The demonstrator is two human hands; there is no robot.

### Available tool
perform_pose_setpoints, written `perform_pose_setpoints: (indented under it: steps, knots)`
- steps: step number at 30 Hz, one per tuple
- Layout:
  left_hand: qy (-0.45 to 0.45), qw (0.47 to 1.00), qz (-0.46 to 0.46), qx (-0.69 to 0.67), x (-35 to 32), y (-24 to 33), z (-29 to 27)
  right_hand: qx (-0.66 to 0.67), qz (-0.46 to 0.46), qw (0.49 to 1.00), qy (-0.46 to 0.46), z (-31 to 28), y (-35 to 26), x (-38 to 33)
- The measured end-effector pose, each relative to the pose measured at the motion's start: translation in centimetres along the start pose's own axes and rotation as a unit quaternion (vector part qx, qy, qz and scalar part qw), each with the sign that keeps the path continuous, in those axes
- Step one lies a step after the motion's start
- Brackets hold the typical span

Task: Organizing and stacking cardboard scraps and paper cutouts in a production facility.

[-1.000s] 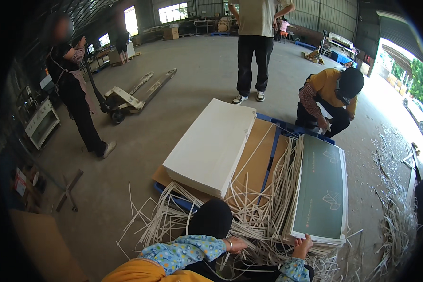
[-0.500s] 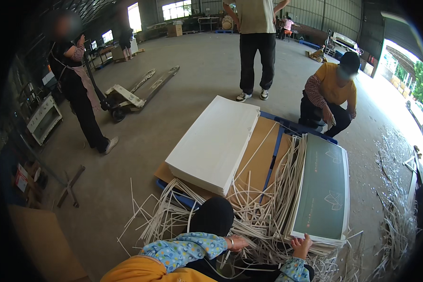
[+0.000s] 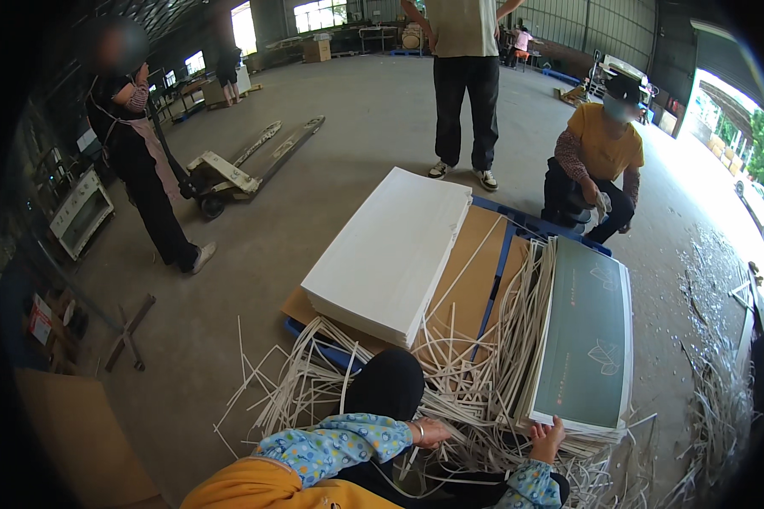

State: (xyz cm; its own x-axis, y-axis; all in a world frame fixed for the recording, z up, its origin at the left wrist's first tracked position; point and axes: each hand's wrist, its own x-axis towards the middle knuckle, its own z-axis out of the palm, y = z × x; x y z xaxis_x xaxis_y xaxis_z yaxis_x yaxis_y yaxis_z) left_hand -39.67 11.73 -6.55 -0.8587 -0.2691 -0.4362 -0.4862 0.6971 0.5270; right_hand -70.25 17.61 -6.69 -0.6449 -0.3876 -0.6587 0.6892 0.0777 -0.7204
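My left hand, in a blue patterned sleeve with a bracelet at the wrist, is closed on thin white paper strips in the tangle by my knee. At the near left corner of a stack of green printed sheets, my right hand has its fingers closed on the edge, a fingertip on top. More strips run along the stack's left side. Left of them, a tall stack of blank white sheets rests on brown cardboard over a blue pallet.
A person in yellow crouches beyond the green stack; another person stands behind the pallet. At the left, a person in an apron stands by a pallet jack. Shredded scraps cover the floor at right.
The crouching person has lifted their head and shifted slightly right. My hands stay in nearly the same places, at the strips and the sheet stack. The view has shifted slightly.
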Motion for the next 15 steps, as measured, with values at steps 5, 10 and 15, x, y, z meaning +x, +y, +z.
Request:
perform_pose_setpoints:
  steps: [5, 10, 15]
  knots:
    - [0.014, 1.000, 0.003, -0.005, 0.0, 0.1, 0.0, -0.009, -0.009, 1.000, 0.019, -0.1, 0.0, -0.1]
    - [0.011, 1.000, 0.002, -0.011, 0.2, -0.4, 0.4, -0.018, -0.022, 1.000, -0.002, 0.4, -0.1, -1.0]
    - [0.020, 1.000, 0.010, -0.007, 0.1, -0.3, 0.3, -0.030, -0.036, 0.999, 0.019, 0.7, -0.2, -1.6]
